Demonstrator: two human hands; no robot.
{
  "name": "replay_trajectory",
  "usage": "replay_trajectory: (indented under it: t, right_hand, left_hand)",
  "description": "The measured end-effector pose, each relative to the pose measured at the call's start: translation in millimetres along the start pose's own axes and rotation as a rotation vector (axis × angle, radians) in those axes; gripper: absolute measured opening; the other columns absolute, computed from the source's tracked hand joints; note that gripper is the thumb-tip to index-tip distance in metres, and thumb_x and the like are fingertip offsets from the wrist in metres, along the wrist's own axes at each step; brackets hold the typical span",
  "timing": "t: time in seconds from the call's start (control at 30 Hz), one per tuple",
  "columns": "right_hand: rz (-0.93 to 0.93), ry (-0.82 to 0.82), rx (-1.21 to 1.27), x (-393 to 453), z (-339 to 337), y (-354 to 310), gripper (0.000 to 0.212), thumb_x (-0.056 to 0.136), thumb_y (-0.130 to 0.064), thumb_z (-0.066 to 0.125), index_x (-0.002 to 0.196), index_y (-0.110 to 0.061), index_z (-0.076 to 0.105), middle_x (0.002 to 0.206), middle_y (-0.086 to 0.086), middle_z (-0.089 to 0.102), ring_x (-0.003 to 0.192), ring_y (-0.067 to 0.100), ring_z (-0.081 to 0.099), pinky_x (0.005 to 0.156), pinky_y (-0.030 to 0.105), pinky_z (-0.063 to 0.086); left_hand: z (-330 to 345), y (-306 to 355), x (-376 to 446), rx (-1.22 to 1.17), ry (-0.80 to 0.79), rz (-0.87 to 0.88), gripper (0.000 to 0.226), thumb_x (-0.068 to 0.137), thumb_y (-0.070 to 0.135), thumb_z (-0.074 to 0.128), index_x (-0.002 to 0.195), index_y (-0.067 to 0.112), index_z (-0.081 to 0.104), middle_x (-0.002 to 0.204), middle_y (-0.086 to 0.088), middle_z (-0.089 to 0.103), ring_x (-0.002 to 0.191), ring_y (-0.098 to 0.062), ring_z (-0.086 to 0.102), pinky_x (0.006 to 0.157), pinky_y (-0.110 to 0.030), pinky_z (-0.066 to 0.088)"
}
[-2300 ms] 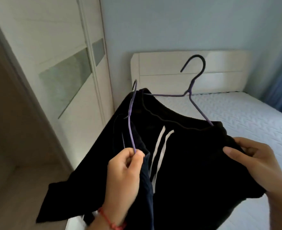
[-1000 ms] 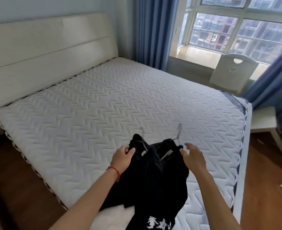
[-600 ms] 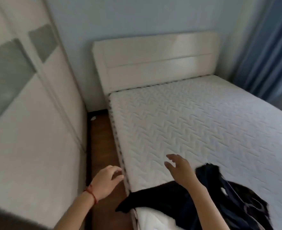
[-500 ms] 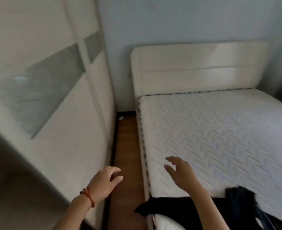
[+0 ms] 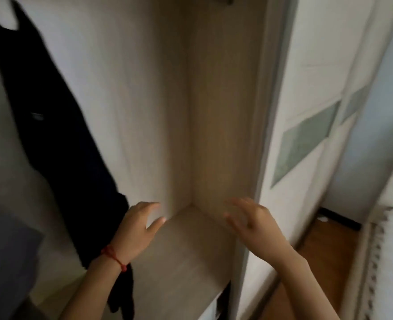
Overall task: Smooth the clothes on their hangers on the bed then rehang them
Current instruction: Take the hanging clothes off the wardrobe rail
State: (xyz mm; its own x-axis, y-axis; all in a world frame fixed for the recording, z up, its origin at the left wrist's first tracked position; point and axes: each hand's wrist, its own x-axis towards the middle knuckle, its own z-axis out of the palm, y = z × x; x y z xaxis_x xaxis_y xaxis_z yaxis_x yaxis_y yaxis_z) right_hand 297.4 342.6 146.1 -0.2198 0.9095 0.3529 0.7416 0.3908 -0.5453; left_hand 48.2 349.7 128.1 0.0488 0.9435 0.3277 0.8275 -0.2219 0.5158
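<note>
I face the open wardrobe point(image 5: 214, 112). A dark garment point(image 5: 59, 139) hangs inside on the left, its lower end reaching past the shelf edge; its hanger is out of frame. My left hand point(image 5: 137, 229), with a red string on the wrist, is open just right of that garment and holds nothing. My right hand point(image 5: 253, 222) is open too, fingers spread and blurred, raised over the wardrobe shelf point(image 5: 181, 257). The clothes laid on the bed are out of view.
The wardrobe's white sliding door point(image 5: 311, 125) with frosted panels stands to the right. A strip of wooden floor point(image 5: 324, 257) runs between it and the bed's quilted edge point(image 5: 385, 262) at far right. A grey-blue cloth point(image 5: 3, 257) hangs at lower left.
I have let go of the dark clothes on the bed and turned left from the bed to the open wardrobe. Both hands are empty and now raised inside it.
</note>
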Motion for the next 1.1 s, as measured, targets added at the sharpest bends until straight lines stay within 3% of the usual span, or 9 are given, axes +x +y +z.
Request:
replay_trajectory:
  t: [0.13,0.23,0.37,0.6,0.77,0.83,0.9,0.97,1.1]
  right_hand:
    - [-0.2,0.027,0.068,57.3,5.6,-52.6,0.031,0.089,-0.033,0.058,0.116,-0.02,0.062,0.115,-0.001,0.064,0.089,0.002,0.06,0.081,0.016,0.038]
    - [-0.33,0.082,0.165,97.7,2.9,-91.9,0.031,0.088,-0.03,0.059,0.117,-0.02,0.062,0.115,-0.004,0.064,0.094,0.002,0.058,0.081,0.014,0.038]
    - [-0.484,0.087,0.315,138.6,-2.5,-147.6,0.031,0.089,-0.031,0.056,0.118,-0.021,0.061,0.113,-0.006,0.064,0.103,0.009,0.059,0.092,0.028,0.047]
    - [-0.618,0.024,0.503,184.0,-18.0,-231.1,0.035,0.09,-0.039,0.053,0.119,-0.021,0.06,0.104,-0.009,0.062,0.094,0.003,0.054,0.082,0.019,0.04]
    - [-0.655,0.015,0.542,203.3,-26.1,-279.2,0.05,0.087,-0.054,0.048,0.116,-0.016,0.062,0.094,-0.006,0.06,0.092,0.012,0.056,0.074,0.025,0.039]
    - [-0.631,0.004,0.535,209.5,-23.8,-297.0,0.054,0.086,-0.058,0.047,0.108,-0.011,0.064,0.089,0.0,0.061,0.08,0.015,0.055,0.067,0.027,0.042]
    - [-0.602,-0.022,0.491,216.0,-20.5,-311.7,0.054,0.084,-0.059,0.048,0.08,-0.008,0.063,0.072,0.001,0.057,0.065,0.016,0.053,0.056,0.027,0.039]
    - [-0.583,-0.066,0.447,222.7,-17.4,-322.6,0.051,0.083,-0.057,0.051,0.059,-0.012,0.048,0.061,-0.001,0.048,0.057,0.016,0.049,0.049,0.026,0.031]
    - [-0.58,-0.147,0.427,234.6,-17.2,-331.3,0.039,0.081,-0.039,0.056,0.056,-0.013,0.041,0.057,-0.001,0.045,0.053,0.015,0.046,0.048,0.023,0.031]
  left_hand:
    - [-65.3,-15.4,-7.7,-0.032,0.219,-0.018,0.039,0.088,0.028,0.056,0.125,0.014,0.053,0.124,0.008,0.052,0.109,0.003,0.043,0.091,-0.003,0.028]
    - [-106.4,-3.4,-14.9,0.0,0.37,0.034,0.043,0.083,0.039,0.057,0.12,0.017,0.058,0.114,0.02,0.05,0.098,0.017,0.041,0.082,0.01,0.026]
    - [-150.1,23.7,-28.0,0.094,0.525,0.1,0.051,0.078,0.05,0.045,0.118,0.022,0.059,0.112,0.029,0.049,0.102,0.031,0.039,0.087,0.008,0.028]
    - [-218.7,60.1,-33.9,0.515,0.872,0.116,0.039,0.085,0.036,0.049,0.113,0.013,0.062,0.112,0.005,0.058,0.108,-0.007,0.051,0.095,-0.006,0.032]
    - [-262.3,62.1,-31.6,0.816,1.059,-0.026,0.039,0.085,0.035,0.047,0.11,0.008,0.062,0.115,-0.013,0.06,0.109,-0.029,0.052,0.092,-0.039,0.041]
    - [-278.0,61.2,-26.8,0.782,1.093,-0.131,0.044,0.083,0.039,0.045,0.112,0.009,0.06,0.114,-0.014,0.06,0.109,-0.033,0.053,0.092,-0.042,0.042]
    - [-292.0,58.0,-18.1,0.702,1.113,-0.288,0.046,0.084,0.04,0.05,0.116,0.009,0.057,0.116,-0.017,0.058,0.111,-0.036,0.053,0.092,-0.041,0.042]
    - [-303.5,52.2,-9.5,0.617,1.097,-0.443,0.043,0.085,0.037,0.056,0.118,0.009,0.055,0.119,-0.019,0.058,0.112,-0.037,0.053,0.091,-0.041,0.043]
    - [-320.8,39.7,0.4,0.549,1.007,-0.655,0.039,0.084,0.038,0.055,0.106,0.006,0.059,0.113,-0.022,0.062,0.106,-0.041,0.056,0.084,-0.04,0.046]
